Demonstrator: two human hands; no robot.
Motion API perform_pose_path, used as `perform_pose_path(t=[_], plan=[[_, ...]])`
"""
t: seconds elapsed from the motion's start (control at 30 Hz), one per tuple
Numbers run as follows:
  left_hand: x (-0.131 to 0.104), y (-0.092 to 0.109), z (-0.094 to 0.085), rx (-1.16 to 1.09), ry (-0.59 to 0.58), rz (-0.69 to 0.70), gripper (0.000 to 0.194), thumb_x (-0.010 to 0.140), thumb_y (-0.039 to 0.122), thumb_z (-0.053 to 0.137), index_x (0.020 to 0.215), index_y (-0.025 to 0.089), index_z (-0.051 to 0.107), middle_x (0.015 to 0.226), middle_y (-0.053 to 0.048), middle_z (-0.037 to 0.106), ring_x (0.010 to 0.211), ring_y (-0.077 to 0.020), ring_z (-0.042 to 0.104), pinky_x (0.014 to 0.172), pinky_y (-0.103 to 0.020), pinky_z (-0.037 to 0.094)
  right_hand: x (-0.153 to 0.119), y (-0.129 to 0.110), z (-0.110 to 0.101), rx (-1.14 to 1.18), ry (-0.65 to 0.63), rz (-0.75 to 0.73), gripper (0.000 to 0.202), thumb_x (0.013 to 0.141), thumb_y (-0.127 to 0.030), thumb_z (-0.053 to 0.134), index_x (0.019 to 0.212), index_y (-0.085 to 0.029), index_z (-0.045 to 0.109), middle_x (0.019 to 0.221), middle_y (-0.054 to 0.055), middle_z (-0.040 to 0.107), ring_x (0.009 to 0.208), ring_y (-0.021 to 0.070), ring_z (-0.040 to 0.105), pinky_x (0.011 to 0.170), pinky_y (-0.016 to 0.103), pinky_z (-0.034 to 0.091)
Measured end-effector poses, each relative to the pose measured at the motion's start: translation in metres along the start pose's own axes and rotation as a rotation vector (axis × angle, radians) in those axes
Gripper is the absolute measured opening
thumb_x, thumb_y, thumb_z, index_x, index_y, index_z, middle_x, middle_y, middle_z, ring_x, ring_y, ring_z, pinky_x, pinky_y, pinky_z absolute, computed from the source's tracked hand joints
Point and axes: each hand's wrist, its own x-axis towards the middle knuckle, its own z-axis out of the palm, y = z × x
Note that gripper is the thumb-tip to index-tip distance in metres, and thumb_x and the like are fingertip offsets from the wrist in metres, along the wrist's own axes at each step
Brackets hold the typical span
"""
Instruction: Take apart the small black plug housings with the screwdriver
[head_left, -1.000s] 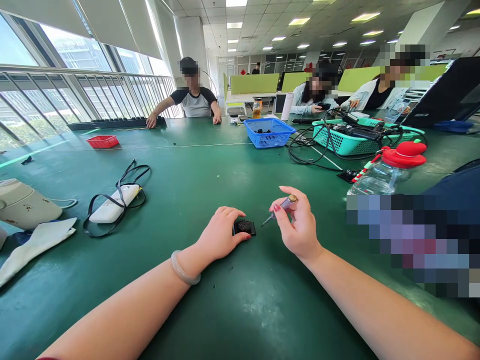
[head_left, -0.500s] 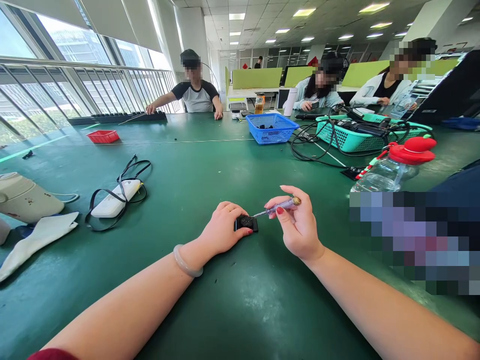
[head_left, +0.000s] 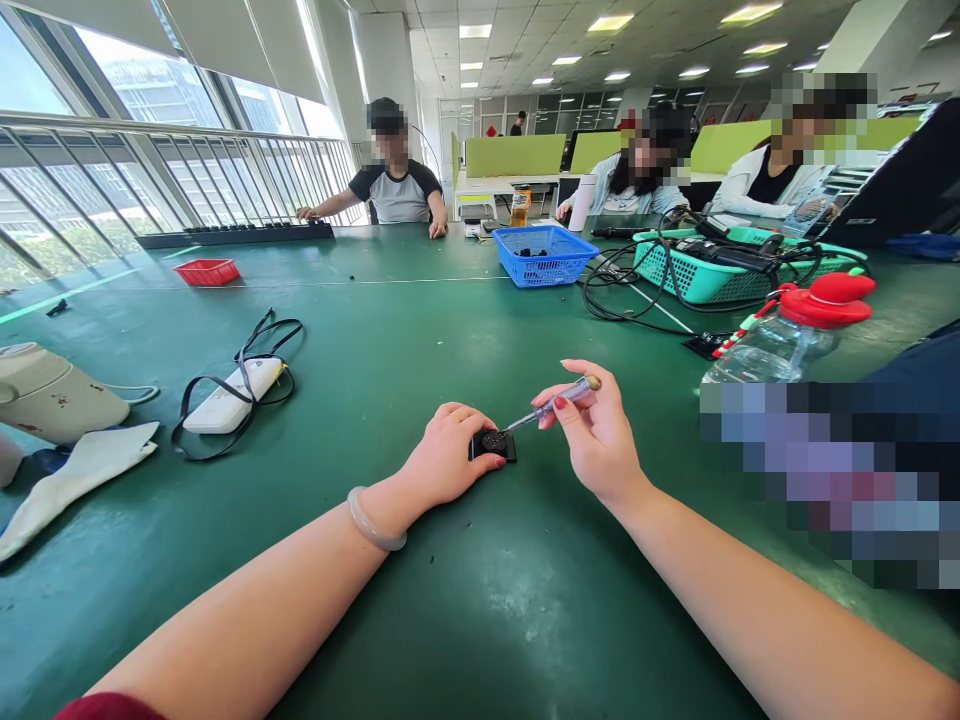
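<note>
On the green table, my left hand is closed around a small black part with a round, dark centre, keeping it flat on the surface. My right hand grips a screwdriver by its translucent purple handle, the thumb and fingers pinching it. The thin metal shaft slants down to the left, and its tip is at the upper edge of the black part. Whether the tip sits in a screw is too small to see.
To the left lie a white device with a black strap and a white cloth. A red tray, a blue basket and a teal basket with cables stand farther back. A red-lidded bottle is at right. Several people sit around.
My right hand has risen slightly and tilted the screwdriver more steeply, its tip still at the black part. My left hand stays where it was.
</note>
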Motion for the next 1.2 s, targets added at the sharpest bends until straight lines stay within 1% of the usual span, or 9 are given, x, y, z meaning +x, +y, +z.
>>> perform_pose_path(t=[0.17, 0.3, 0.47, 0.7, 0.9, 1.2], plan=[[0.000, -0.002, 0.001, 0.006, 0.010, 0.008, 0.030, 0.080, 0.034, 0.077, 0.107, 0.022, 0.068, 0.114, -0.006, 0.070, 0.121, -0.0301, 0.052, 0.109, -0.049, 0.043, 0.009, 0.006, -0.004, 0.100, 0.060, 0.152, 0.051, 0.083, -0.059, 0.068, 0.117, -0.028, 0.047, 0.082, -0.001, 0.071, 0.061, 0.0146, 0.061, 0.071, 0.038, 0.055], [0.000, -0.002, 0.001, 0.004, 0.016, 0.012, 0.028, 0.080, 0.033, 0.076, 0.105, 0.023, 0.069, 0.113, -0.006, 0.071, 0.121, -0.0296, 0.053, 0.109, -0.049, 0.043, 0.012, 0.011, -0.006, 0.117, 0.087, 0.221, 0.053, 0.080, -0.061, 0.069, 0.116, -0.028, 0.048, 0.080, -0.002, 0.071, 0.059, 0.0143, 0.060, 0.069, 0.037, 0.053], [0.000, -0.001, 0.001, 0.007, 0.002, 0.002, 0.029, 0.080, 0.033, 0.076, 0.105, 0.022, 0.068, 0.114, -0.006, 0.070, 0.122, -0.0297, 0.051, 0.109, -0.048, 0.042, 0.012, 0.011, -0.006, 0.106, 0.085, 0.230, 0.056, 0.079, -0.063, 0.070, 0.117, -0.028, 0.048, 0.081, -0.002, 0.072, 0.060, 0.0141, 0.059, 0.069, 0.037, 0.051], [0.000, 0.000, 0.001, 0.006, -0.012, -0.008, 0.029, 0.080, 0.033, 0.076, 0.106, 0.022, 0.068, 0.115, -0.006, 0.070, 0.122, -0.0301, 0.051, 0.109, -0.049, 0.042, 0.012, 0.013, -0.007, 0.097, 0.103, 0.245, 0.059, 0.076, -0.065, 0.072, 0.116, -0.028, 0.049, 0.072, -0.004, 0.069, 0.058, 0.0144, 0.058, 0.066, 0.035, 0.051], [0.000, -0.001, 0.001, 0.004, -0.009, -0.004, 0.029, 0.080, 0.033, 0.076, 0.106, 0.023, 0.068, 0.115, -0.006, 0.070, 0.123, -0.0301, 0.051, 0.110, -0.049, 0.042, 0.011, 0.014, -0.006, 0.126, 0.114, 0.267, 0.059, 0.075, -0.064, 0.073, 0.115, -0.027, 0.049, 0.080, -0.002, 0.072, 0.059, 0.0145, 0.060, 0.072, 0.039, 0.053], [0.000, -0.001, 0.001, -0.003, 0.002, -0.003, 0.028, 0.079, 0.032, 0.076, 0.105, 0.024, 0.068, 0.115, -0.006, 0.070, 0.123, -0.0307, 0.052, 0.109, -0.050, 0.043, 0.010, 0.011, -0.006, 0.128, 0.102, 0.269, 0.056, 0.076, -0.061, 0.072, 0.114, -0.028, 0.049, 0.081, -0.002, 0.072, 0.065, 0.0167, 0.065, 0.078, 0.043, 0.056]])
